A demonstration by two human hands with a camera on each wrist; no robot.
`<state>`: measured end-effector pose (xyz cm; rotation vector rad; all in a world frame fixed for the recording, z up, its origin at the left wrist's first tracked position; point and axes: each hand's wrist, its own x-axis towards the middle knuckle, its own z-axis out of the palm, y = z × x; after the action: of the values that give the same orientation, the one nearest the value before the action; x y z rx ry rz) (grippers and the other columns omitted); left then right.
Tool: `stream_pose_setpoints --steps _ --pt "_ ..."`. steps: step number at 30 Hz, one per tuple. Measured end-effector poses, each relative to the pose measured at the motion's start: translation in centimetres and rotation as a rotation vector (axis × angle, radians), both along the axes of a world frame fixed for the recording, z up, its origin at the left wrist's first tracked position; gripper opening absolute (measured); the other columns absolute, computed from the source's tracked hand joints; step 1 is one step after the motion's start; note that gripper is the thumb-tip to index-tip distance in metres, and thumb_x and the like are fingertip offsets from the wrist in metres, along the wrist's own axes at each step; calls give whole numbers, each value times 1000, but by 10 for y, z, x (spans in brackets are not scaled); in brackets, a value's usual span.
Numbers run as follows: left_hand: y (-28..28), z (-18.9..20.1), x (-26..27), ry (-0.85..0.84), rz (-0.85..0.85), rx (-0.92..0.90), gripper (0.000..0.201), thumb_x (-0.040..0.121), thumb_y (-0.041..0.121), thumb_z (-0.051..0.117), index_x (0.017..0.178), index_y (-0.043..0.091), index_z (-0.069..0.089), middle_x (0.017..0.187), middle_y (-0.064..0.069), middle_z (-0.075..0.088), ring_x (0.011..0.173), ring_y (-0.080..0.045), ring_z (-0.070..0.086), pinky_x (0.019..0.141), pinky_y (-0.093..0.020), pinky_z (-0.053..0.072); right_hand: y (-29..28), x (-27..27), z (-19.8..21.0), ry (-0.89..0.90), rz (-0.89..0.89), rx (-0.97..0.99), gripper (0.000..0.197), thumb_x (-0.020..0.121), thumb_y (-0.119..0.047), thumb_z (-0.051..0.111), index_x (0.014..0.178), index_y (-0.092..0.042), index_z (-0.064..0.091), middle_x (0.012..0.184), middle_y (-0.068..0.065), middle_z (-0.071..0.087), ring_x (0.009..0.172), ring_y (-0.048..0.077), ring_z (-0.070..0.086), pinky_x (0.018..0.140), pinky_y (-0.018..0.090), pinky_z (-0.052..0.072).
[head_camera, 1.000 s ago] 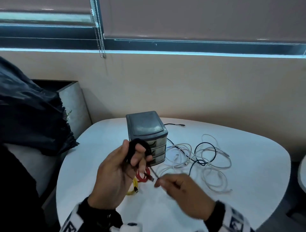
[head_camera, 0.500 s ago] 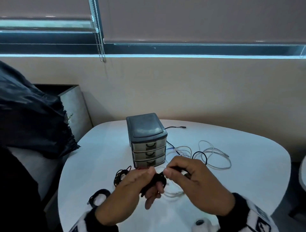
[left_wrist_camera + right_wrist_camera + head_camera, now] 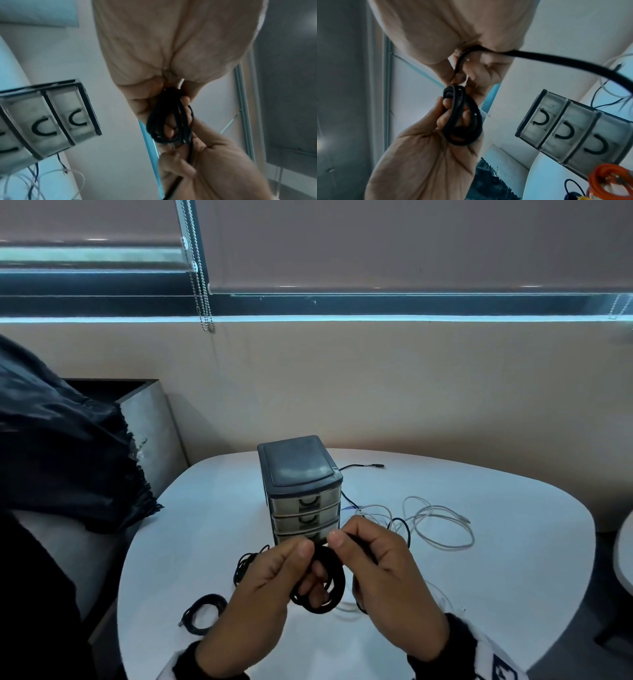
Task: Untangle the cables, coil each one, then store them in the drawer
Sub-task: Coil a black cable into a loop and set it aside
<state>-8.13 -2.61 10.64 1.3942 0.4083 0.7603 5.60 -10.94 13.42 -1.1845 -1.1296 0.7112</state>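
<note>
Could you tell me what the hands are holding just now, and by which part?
Both hold the black cable: the left hand grips its coiled loops, the right hand pinches the loose end above the coil.

Beige wall under a blind-covered window; white rounded table.

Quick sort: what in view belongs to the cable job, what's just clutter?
Job:
- black cable coil, held by left hand and right hand
- drawer unit
- white cables
- coiled black cable
- orange cable

Lying about:
- black bag
- blind chain
</note>
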Motion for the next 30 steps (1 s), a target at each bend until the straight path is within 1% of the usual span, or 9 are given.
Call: stream_pose_setpoints --steps 6,9,12,15,17,19,23,26,30 --pt "13 19 -9 -374 27 -556 42 53 36 96 66 10 65 57 0 41 57 -21 58 61 -30 57 6 12 -33 172 8 -142 24 89 -26 66 68 -15 63 47 2 37 41 11 27 42 20 23" --pt "28 17 -20 -505 -38 -736 25 73 27 84 73 9 67 52 5 38 55 -15 57 85 -31 58 3 16 -51 432 71 -172 23 68 -30 84 71 -15 66 50 0 28 43 11 17 42 17 18" --pt "29 4 -25 -556 -202 -799 44 110 34 32 104 5 64 66 4 40 65 -9 45 117 -18 17 5 22 -62 592 8 -162 29 64 -27 85 81 -7 73 49 1 29 42 10 17 39 16 19" --pt "21 3 -25 -411 -67 -651 49 111 38 24 110 7 62 69 4 42 64 -8 41 113 -12 16 9 23 -67 335 -113 -212 12 79 -22 77 87 -12 78 49 1 35 44 12 24 42 19 25" --pt "27 10 -18 -479 -163 -716 23 96 30 66 92 8 69 58 6 38 51 -9 44 106 -18 39 8 15 -70 25 -105 -226 13 89 -16 69 84 -22 79 49 -7 44 48 9 35 49 21 31" --pt "25 13 -14 -449 74 -715 34 68 29 91 79 7 67 52 6 31 43 -9 42 83 -26 58 5 7 -71 -116 5 -268 19 93 -18 66 84 -30 79 52 -10 51 52 7 40 55 22 34" --pt "26 9 -4 -465 263 -638 29 96 30 46 100 4 57 61 2 37 59 -14 54 85 -30 59 -6 -4 -61 -269 186 -351 17 96 -28 61 97 -35 77 58 -15 59 56 1 43 58 17 35" --pt "20 -2 2 -382 283 -483 35 96 28 43 106 0 60 68 -4 48 75 -22 64 86 -33 57 -8 -9 -53 -354 291 -380 21 99 -26 54 108 -29 72 53 -19 54 53 -2 44 58 13 34" --pt "10 -16 10 -1 329 48 35 101 32 48 98 1 63 75 -15 67 85 -27 72 79 -33 57 -14 -3 -30 -283 405 -461 22 101 -19 49 105 -27 69 57 -23 55 55 -6 49 58 11 34"
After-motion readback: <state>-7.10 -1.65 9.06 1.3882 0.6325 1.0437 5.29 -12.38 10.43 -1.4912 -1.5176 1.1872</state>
